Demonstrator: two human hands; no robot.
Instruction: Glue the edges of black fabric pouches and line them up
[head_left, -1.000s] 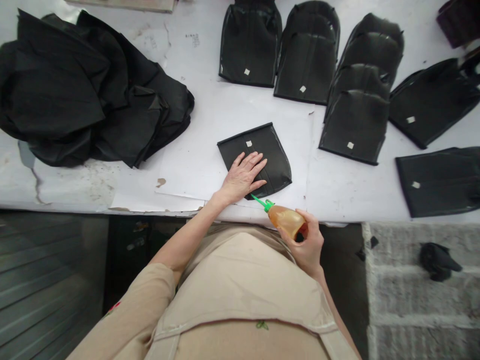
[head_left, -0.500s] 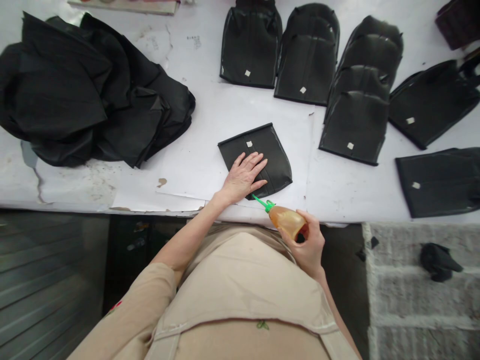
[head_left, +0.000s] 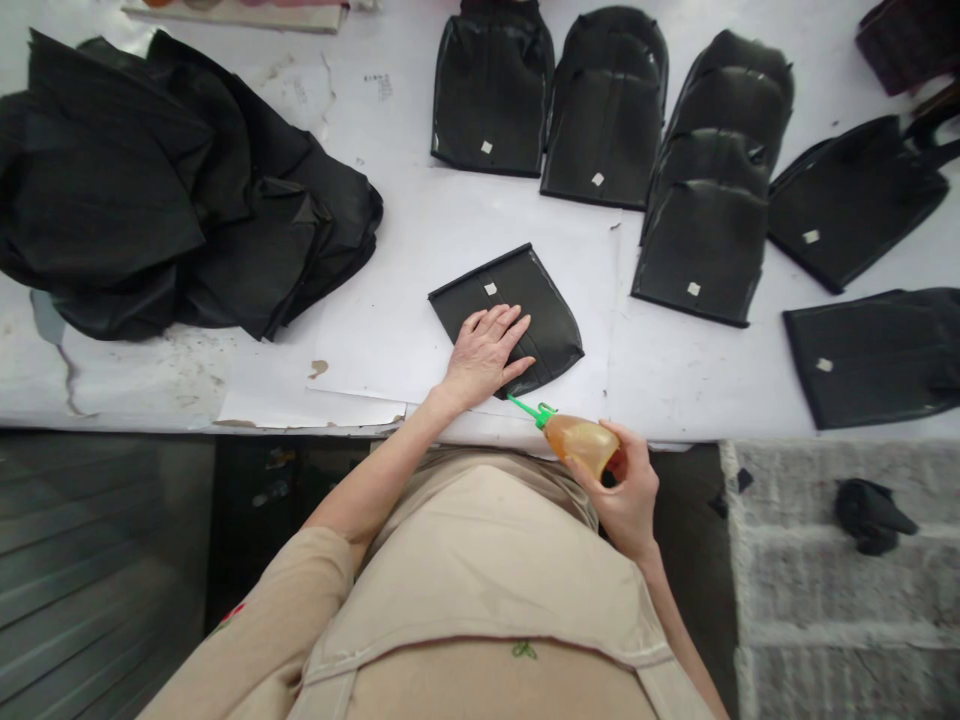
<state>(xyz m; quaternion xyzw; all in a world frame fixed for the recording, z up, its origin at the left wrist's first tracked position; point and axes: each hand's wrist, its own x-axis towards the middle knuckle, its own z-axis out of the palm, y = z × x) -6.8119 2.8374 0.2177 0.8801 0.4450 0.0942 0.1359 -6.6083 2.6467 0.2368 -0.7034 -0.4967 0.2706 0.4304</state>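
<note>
My left hand (head_left: 486,352) lies flat with fingers stretched out on a small black leather piece (head_left: 551,315) that carries a white tag and rests on a sheet of white paper (head_left: 390,330). My right hand (head_left: 626,495) is wrapped round an amber squeeze bottle (head_left: 581,444) with a green nozzle. The nozzle tip sits at the near edge of the black piece, just right of my left hand.
A heap of black material (head_left: 165,190) lies at the left of the white table (head_left: 675,375). Several tagged black pieces (head_left: 607,120) are spread along the back and right. A small black object (head_left: 870,515) rests on the textured grey surface at lower right.
My right hand and the bottle have shifted slightly to the right along the piece's near edge. My left hand stays flat on the piece.
</note>
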